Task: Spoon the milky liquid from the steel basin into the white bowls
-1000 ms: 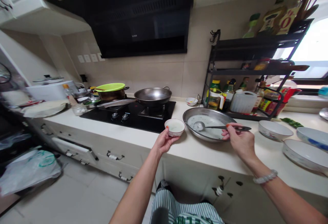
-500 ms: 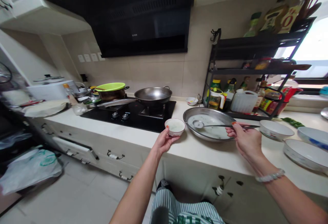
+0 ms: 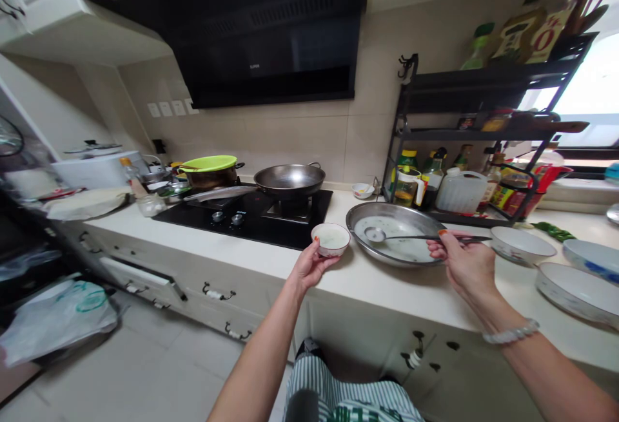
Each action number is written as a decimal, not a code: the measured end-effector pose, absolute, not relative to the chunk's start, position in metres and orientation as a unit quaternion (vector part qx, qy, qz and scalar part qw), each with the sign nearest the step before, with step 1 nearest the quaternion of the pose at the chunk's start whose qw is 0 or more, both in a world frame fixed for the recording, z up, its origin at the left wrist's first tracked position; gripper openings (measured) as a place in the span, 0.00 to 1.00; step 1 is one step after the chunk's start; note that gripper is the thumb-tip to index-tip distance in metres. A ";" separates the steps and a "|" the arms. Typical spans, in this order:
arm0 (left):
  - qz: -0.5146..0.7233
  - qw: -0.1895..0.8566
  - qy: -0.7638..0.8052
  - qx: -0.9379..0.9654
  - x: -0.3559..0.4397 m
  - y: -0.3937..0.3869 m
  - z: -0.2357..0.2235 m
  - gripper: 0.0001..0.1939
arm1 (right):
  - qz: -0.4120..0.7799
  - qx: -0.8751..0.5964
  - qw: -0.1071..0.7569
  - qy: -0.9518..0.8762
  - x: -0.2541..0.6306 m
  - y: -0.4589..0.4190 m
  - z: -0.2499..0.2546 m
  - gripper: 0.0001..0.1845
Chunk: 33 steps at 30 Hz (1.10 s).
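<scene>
My left hand grips a small white bowl by its near left side, thumb at the rim. Pale, whitish liquid fills much of this bowl, which is upright at the counter's front part. To its right stands a wide metal basin containing milky liquid with small dark bits. My right hand is closed around the dark handle of a ladle. The ladle's round metal head is over the left part of the basin, at or just above the liquid; I cannot tell which.
A wok sits on the black gas stove, beside a pot under a green colander. Several bowls, one a white bowl, stand at the right. Behind the basin is a black rack with bottles.
</scene>
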<state>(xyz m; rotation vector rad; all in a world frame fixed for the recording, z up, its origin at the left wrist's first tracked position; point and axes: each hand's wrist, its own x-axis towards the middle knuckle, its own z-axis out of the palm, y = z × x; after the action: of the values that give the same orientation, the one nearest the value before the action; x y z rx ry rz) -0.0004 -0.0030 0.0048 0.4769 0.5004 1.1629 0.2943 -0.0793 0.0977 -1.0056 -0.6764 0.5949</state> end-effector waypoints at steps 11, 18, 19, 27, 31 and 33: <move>0.540 0.778 0.234 0.219 0.000 -0.003 0.006 0.21 | 0.272 -0.469 0.780 -0.313 0.296 -0.078 0.097 0.07; 0.533 0.783 0.231 0.222 0.000 -0.002 0.004 0.23 | 0.264 -0.470 0.781 -0.316 0.298 -0.076 0.096 0.07; 0.533 0.783 0.231 0.223 0.000 -0.002 0.004 0.23 | 0.262 -0.471 0.780 -0.319 0.298 -0.076 0.097 0.07; 0.532 0.785 0.225 0.225 0.000 -0.002 0.003 0.24 | 0.266 -0.463 0.783 -0.320 0.295 -0.079 0.101 0.10; 0.533 0.784 0.222 0.226 0.000 -0.002 0.002 0.23 | 0.272 -0.450 0.788 -0.321 0.291 -0.078 0.108 0.13; 0.534 0.785 0.222 0.224 0.000 -0.002 0.002 0.23 | 0.268 -0.443 0.790 -0.328 0.286 -0.078 0.113 0.14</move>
<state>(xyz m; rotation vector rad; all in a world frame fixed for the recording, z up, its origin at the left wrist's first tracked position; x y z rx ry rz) -0.0002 -0.0018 0.0018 0.4841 0.4782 1.1517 0.2857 -0.0775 0.1127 -0.9546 -0.7058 0.5779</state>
